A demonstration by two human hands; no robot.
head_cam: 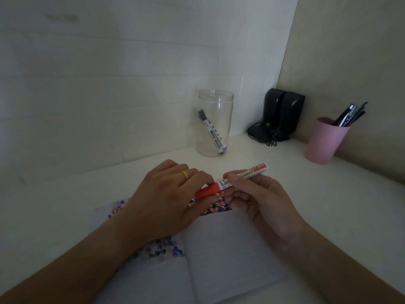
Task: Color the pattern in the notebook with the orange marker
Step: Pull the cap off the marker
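**At a dim white desk, two hands gripped an orange marker over an open notebook**

Across the lower half of the frame, a white desk (328,194) ran back to a pale wall, and on it lay the open notebook (230,249), its pages filling the lower centre. A band of small red, blue and black shapes, the pattern (217,208), crossed the top of the pages, and a second patch showed lower down beside the left forearm.

Above the notebook's top edge, the left hand (166,198) came in from the lower left, a yellow ring (185,174) on one finger. Its fingers were curled and pressed together around the orange cap end of the orange marker (236,178). The right hand (260,198), entering from the lower right, pinched the white barrel between thumb and curled fingers. The marker lay at a slant just above the pattern, cap end lower left, tail end pointing to the upper right. Whether the cap was seated or coming free could not be told.

Behind the hands, at centre frame, stood a clear plastic jar (215,122) with a dark-capped marker (211,131) leaning inside it. To its right, in the corner, sat a pair of black speakers (282,113) with a tangle of cable. At the right edge, a pink cup (324,141) held several dark pens (350,115).
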